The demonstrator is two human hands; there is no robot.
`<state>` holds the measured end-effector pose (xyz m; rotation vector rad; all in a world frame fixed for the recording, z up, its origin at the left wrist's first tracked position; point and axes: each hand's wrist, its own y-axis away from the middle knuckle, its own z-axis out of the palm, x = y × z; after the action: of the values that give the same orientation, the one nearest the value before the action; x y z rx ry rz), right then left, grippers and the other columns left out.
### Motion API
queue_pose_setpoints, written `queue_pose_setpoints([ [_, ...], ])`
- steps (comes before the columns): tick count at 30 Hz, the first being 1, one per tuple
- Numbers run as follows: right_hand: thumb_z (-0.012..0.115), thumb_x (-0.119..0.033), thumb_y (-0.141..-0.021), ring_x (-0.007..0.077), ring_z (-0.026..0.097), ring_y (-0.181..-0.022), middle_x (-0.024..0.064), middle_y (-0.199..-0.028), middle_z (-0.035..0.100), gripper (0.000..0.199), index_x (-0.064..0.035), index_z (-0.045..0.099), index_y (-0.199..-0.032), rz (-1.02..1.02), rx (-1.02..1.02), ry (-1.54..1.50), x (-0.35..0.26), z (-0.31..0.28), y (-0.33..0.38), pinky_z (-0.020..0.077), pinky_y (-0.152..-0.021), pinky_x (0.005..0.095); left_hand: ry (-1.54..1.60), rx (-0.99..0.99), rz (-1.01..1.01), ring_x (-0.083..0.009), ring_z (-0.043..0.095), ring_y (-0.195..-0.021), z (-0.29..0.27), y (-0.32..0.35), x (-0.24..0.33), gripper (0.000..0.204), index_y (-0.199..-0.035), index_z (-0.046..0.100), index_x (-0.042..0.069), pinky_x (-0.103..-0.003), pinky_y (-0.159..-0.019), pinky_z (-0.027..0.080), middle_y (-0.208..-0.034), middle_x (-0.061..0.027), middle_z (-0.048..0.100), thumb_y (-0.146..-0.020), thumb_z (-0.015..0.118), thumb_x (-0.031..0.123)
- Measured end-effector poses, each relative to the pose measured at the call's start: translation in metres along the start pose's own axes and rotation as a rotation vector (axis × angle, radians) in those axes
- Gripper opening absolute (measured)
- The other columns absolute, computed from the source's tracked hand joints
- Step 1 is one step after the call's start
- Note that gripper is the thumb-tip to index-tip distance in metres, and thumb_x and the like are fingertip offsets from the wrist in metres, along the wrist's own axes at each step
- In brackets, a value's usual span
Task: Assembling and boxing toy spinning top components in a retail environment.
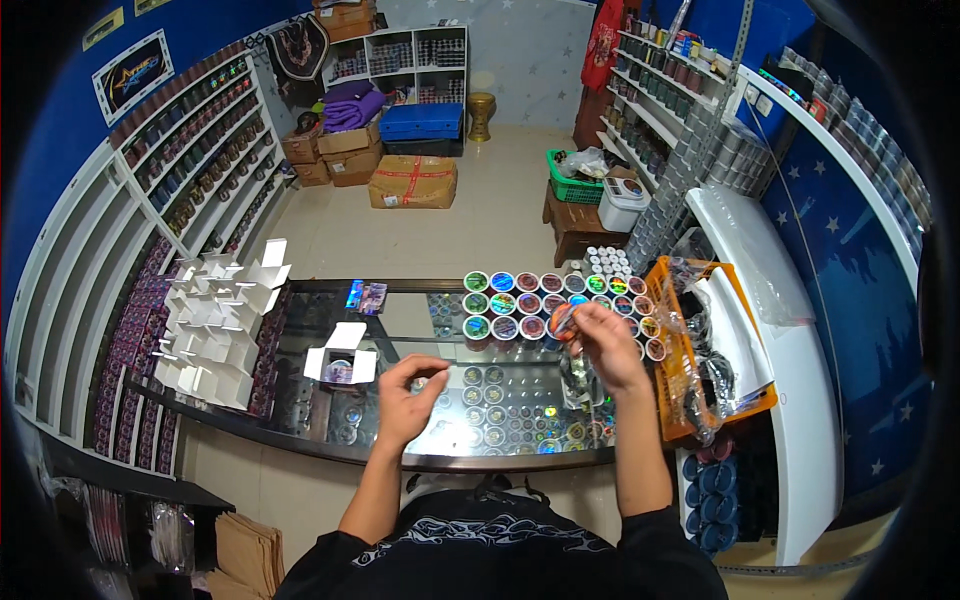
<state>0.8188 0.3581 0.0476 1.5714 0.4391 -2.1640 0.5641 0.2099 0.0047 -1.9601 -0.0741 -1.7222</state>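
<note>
My right hand pinches a round spool with an orange and blue face, held above the glass counter. Just beyond it stand rows of round spools with shiny green, blue and red faces. My left hand hovers over the counter's near half, holding nothing, its curled fingers and thumb apart. To the left of that hand sits a small white box with its flaps up and a round item inside. Two small colourful packets lie farther back.
Open white boxes are stacked at the counter's left end. An orange crate with plastic wrap and papers borders the right side. Small white spools stand behind the rows. A taped carton lies on the floor beyond.
</note>
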Motion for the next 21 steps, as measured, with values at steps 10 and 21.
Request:
queue_pose_setpoints([
  [10, 0.060, -0.014, -0.092, 0.0001, 0.040, -0.058, -0.0081, -0.067, 0.054, 0.010, -0.0039, 0.061, -0.095, 0.115, -0.184, 0.243, 0.073, 0.148, -0.003, 0.0313, -0.051, 0.0192, 0.305, -0.261, -0.357, -0.0088, 0.061, -0.067, -0.074, -0.022, -0.013, 0.017, -0.096, 0.070, -0.001, -0.023, -0.058, 0.049, -0.080, -0.0053, 0.068, -0.084, 0.070, 0.011],
  [21, 0.067, 0.000, -0.081, 0.0025, 0.054, -0.069, -0.0026, -0.075, 0.061, 0.022, -0.0014, 0.060, -0.102, 0.108, -0.201, 0.233, 0.097, 0.198, -0.001, 0.0418, -0.064, 0.0184, 0.349, -0.218, -0.376, -0.0085, 0.060, -0.068, -0.150, -0.015, -0.028, 0.014, -0.097, 0.068, -0.003, -0.021, -0.062, 0.049, -0.080, -0.0066, 0.067, -0.085, 0.068, 0.005],
])
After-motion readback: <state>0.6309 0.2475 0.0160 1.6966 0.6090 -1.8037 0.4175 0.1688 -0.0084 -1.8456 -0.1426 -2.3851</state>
